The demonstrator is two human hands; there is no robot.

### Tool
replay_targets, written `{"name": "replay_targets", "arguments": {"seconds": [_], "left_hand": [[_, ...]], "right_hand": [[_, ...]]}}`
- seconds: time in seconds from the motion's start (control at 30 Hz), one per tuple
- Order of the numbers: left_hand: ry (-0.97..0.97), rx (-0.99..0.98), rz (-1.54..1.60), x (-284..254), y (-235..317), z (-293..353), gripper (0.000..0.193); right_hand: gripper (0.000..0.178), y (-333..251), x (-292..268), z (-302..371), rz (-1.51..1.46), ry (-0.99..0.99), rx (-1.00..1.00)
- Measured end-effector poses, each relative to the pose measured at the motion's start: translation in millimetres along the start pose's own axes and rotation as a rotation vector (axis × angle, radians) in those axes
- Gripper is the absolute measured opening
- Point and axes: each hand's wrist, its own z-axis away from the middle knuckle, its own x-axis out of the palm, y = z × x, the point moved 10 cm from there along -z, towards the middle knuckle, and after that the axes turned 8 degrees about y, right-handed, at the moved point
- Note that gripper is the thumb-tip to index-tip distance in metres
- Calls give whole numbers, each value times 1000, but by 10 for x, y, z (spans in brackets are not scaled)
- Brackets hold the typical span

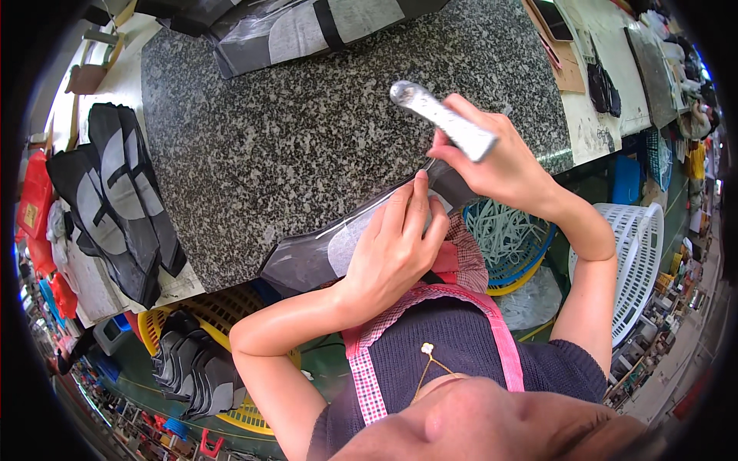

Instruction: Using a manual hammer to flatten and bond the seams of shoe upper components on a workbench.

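A black and grey shoe upper [307, 257] lies slanted along the near edge of the speckled stone slab [231, 177]. Over its grey panel is my left hand [396, 246], fingers bent and pressed onto the piece, the index fingertip at its upper edge. The left thumb is hidden. My right hand [503, 157] is closed round a silver metal hammer [442, 119], which points up and left above the slab and is slightly blurred. My right thumb and fingertips come down close to the right end of the upper, by my left index finger.
More black and grey uppers lie in a pile [127, 200] at left and a bundle [307, 34] at the far edge. Below left, a yellow basket [223, 307] holds several. A blue basket of pale strips [503, 238] and white basket [630, 261] stand at right.
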Motion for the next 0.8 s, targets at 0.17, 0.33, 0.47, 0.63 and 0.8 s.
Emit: {"name": "replay_targets", "arguments": {"seconds": [0.17,0.33,0.47,0.63,0.8], "left_hand": [[-2,28,-26,11,16,-26,36],[-19,10,-13,31,-3,-35,35],[-11,-12,3,34,-20,-66,34],[-38,-42,78,45,-69,-104,37],[-115,-77,321,-42,-278,-194,40]], "right_hand": [[21,53,-152,82,-46,78,52],[31,144,-89,97,117,111,-26],[34,208,-49,111,144,108,12],[28,49,-149,108,211,126,-96],[17,208,-539,338,125,277,37]]}}
